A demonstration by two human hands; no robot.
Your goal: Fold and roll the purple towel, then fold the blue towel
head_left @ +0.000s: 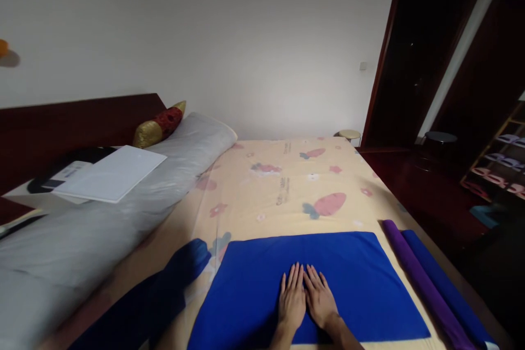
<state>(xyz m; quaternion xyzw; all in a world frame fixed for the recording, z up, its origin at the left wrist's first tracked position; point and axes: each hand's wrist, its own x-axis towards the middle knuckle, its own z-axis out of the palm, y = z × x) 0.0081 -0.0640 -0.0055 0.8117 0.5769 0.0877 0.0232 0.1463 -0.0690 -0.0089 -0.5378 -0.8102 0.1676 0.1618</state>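
A rectangular blue cloth (246, 284) lies spread flat on the bed in front of me, with its far edge nearly straight. My left hand (292, 296) rests palm down near its middle, fingers stretched forward. Right beside it, my right hand (320, 296) also lies flat, and the two index fingers nearly touch. Neither hand holds anything. To the right of the cloth lie a purple cloth roll (422, 279) and a blue cloth roll (447, 290), side by side along the bed's edge.
The bed has a patterned yellow sheet (262, 208). On the left, a dark blue shape (164, 284) lies near a long grey pillow (135, 229) bearing a white board (115, 172). A red-gold cushion (162, 124) leans by the headboard. Stools (349, 134) and a shoe rack (502, 161) stand beyond.
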